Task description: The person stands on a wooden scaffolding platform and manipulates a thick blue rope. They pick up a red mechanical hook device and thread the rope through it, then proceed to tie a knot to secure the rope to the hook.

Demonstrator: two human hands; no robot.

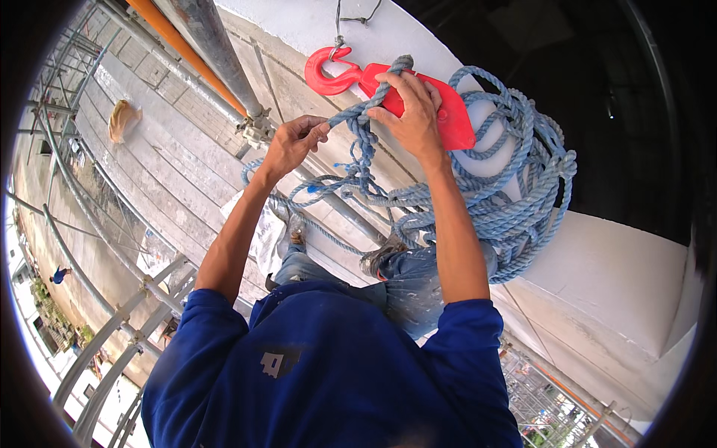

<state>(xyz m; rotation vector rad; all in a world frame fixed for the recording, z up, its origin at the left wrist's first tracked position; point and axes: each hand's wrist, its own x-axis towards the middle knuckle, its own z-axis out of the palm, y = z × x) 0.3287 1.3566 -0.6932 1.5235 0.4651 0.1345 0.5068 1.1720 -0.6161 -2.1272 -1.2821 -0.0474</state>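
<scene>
A thick blue rope (347, 114) runs between my two hands, with a knotted part hanging below it. My left hand (293, 146) pinches the rope's left stretch between thumb and fingers. My right hand (409, 113) grips the rope where it bends up, over a red pulley block (452, 118). The block's red hook (323, 73) points left, with a thin dark wire tied at it. Block and hook lie on a white ledge (373, 30). To the right of my right hand, a large heap of blue rope coils (515, 194) spills over the ledge.
Scaffold planks (149, 142) stretch out on the left, with a crumpled brown bag (122, 121) on them. A steel pole (213, 52) and an orange pole (179, 52) rise near my left hand. Scaffold rails (97, 224) border a drop, with a distant person (60, 275) far below.
</scene>
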